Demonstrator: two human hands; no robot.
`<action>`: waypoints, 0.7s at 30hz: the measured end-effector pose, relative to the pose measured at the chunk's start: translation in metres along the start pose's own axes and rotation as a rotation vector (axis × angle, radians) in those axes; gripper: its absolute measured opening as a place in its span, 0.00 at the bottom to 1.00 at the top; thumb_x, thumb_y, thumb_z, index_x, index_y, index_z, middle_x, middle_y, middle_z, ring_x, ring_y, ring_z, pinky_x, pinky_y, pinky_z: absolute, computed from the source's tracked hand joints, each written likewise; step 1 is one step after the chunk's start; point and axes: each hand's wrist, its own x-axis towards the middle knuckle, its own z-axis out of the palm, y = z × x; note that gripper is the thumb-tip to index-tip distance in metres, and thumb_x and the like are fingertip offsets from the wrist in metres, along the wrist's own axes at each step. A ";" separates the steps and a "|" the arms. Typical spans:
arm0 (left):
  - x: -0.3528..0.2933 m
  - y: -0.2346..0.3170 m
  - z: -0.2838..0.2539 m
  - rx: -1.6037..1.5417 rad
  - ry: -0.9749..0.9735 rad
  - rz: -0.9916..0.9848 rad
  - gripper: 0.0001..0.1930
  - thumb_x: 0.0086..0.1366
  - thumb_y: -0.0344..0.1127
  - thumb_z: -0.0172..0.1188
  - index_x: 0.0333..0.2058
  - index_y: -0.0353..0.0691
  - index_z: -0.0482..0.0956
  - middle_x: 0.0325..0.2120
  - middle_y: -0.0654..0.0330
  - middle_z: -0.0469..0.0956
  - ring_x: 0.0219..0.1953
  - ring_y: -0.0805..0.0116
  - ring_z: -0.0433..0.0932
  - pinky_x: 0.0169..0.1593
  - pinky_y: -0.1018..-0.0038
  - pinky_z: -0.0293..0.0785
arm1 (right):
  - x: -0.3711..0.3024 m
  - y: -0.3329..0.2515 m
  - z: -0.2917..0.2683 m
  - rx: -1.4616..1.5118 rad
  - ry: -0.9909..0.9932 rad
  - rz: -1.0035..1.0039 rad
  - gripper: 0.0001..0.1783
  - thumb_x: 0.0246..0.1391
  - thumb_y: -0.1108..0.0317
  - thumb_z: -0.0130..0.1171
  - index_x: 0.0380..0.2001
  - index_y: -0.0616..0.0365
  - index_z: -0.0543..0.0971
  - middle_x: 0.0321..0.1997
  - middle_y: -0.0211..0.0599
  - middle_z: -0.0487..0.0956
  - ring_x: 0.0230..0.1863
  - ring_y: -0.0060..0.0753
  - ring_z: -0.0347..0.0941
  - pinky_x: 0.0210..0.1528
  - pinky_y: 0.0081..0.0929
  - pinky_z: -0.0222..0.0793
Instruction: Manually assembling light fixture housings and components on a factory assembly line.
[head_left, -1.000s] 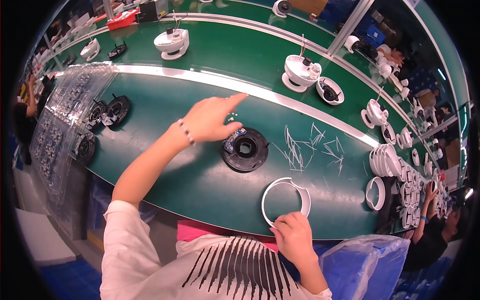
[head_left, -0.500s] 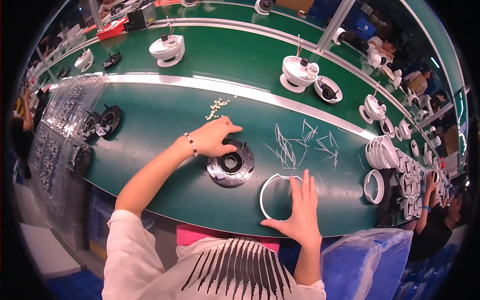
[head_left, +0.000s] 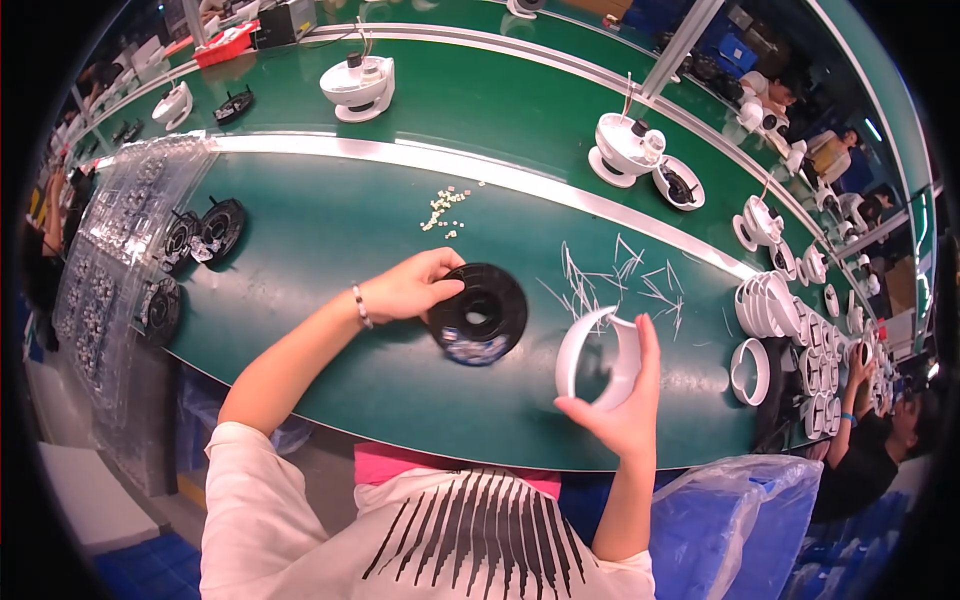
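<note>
Over the green desk (head_left: 330, 220), the left hand (head_left: 402, 290) pinches the black disc (head_left: 508, 308) by its rim, fingers nearly closed, leaving its centre uncovered; the right hand (head_left: 628, 420), fingers spread wide, spans and grips the white ring (head_left: 570, 360). White strips (head_left: 577, 285), then pale bits (head_left: 439, 206), lie beyond.

Your left hand (head_left: 408, 287) grips the round black plastic disc with a central hole (head_left: 508, 318) at its upper-left edge, thumb laid over the rim. Your right hand (head_left: 630, 420) holds the tilted white plastic ring (head_left: 568, 365) between the thumb at its lower edge and the fingers along its right side. Small pale square pieces (head_left: 440, 207) lie beyond your left fingers. Thin white strips (head_left: 578, 287) lie ahead of your right fingertips. A second white ring (head_left: 765, 372) sits to the right of those fingers.
</note>
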 end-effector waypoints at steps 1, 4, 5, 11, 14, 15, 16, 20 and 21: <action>-0.003 -0.009 0.008 -0.222 0.054 0.055 0.11 0.61 0.25 0.43 0.42 0.37 0.59 0.32 0.59 0.73 0.31 0.72 0.75 0.30 0.74 0.76 | 0.008 0.003 0.009 0.303 0.037 0.000 0.60 0.18 0.63 0.72 0.57 0.62 0.49 0.57 0.49 0.54 0.57 0.43 0.54 0.55 0.35 0.54; -0.004 -0.014 0.031 -0.379 0.100 0.269 0.20 0.55 0.17 0.46 0.46 0.37 0.56 0.44 0.57 0.65 0.45 0.71 0.68 0.46 0.73 0.70 | 0.031 -0.011 0.033 0.666 0.034 0.100 0.58 0.23 0.73 0.69 0.58 0.61 0.45 0.60 0.49 0.48 0.58 0.39 0.54 0.54 0.33 0.57; -0.004 -0.016 0.036 -0.366 0.107 0.334 0.24 0.54 0.17 0.48 0.50 0.38 0.54 0.47 0.58 0.64 0.48 0.70 0.66 0.49 0.72 0.67 | 0.039 -0.017 0.043 0.686 0.032 0.134 0.58 0.23 0.72 0.70 0.58 0.61 0.44 0.60 0.51 0.48 0.58 0.39 0.53 0.54 0.34 0.57; -0.020 -0.009 0.051 -0.576 -0.138 0.338 0.41 0.48 0.16 0.54 0.58 0.43 0.42 0.54 0.58 0.56 0.58 0.64 0.53 0.56 0.62 0.59 | 0.055 -0.014 0.075 0.479 -0.049 -0.019 0.63 0.21 0.63 0.73 0.57 0.68 0.43 0.60 0.56 0.48 0.62 0.44 0.46 0.59 0.34 0.48; -0.017 -0.006 0.030 -0.951 -0.482 0.139 0.35 0.55 0.50 0.50 0.57 0.42 0.49 0.55 0.55 0.56 0.58 0.57 0.54 0.58 0.54 0.51 | 0.052 -0.012 0.084 0.537 -0.099 -0.006 0.64 0.21 0.61 0.73 0.57 0.68 0.43 0.59 0.57 0.48 0.63 0.46 0.44 0.60 0.34 0.46; -0.019 0.002 0.034 -1.012 -0.286 0.041 0.34 0.57 0.60 0.38 0.55 0.42 0.55 0.54 0.54 0.58 0.56 0.56 0.56 0.58 0.56 0.50 | 0.050 -0.012 0.089 0.520 -0.092 -0.092 0.64 0.20 0.60 0.73 0.57 0.68 0.43 0.59 0.56 0.49 0.62 0.45 0.45 0.60 0.34 0.46; -0.015 0.001 0.033 -1.153 -0.312 0.009 0.34 0.57 0.61 0.39 0.55 0.41 0.57 0.52 0.54 0.61 0.55 0.57 0.59 0.58 0.59 0.52 | 0.048 -0.017 0.090 0.380 -0.091 -0.131 0.64 0.21 0.59 0.73 0.57 0.67 0.42 0.57 0.55 0.49 0.60 0.47 0.48 0.59 0.35 0.48; -0.004 0.002 0.031 -1.062 0.010 -0.034 0.25 0.57 0.55 0.41 0.44 0.43 0.69 0.38 0.56 0.71 0.41 0.60 0.70 0.47 0.63 0.66 | 0.054 -0.024 0.093 0.270 -0.154 -0.097 0.65 0.23 0.57 0.72 0.58 0.65 0.39 0.54 0.54 0.49 0.59 0.50 0.48 0.58 0.37 0.50; -0.002 0.002 0.031 -1.063 0.011 -0.031 0.25 0.57 0.55 0.41 0.44 0.43 0.69 0.38 0.56 0.71 0.41 0.60 0.70 0.47 0.63 0.66 | 0.055 -0.023 0.093 0.325 -0.158 -0.083 0.65 0.22 0.56 0.72 0.58 0.65 0.40 0.54 0.54 0.50 0.59 0.50 0.47 0.58 0.38 0.50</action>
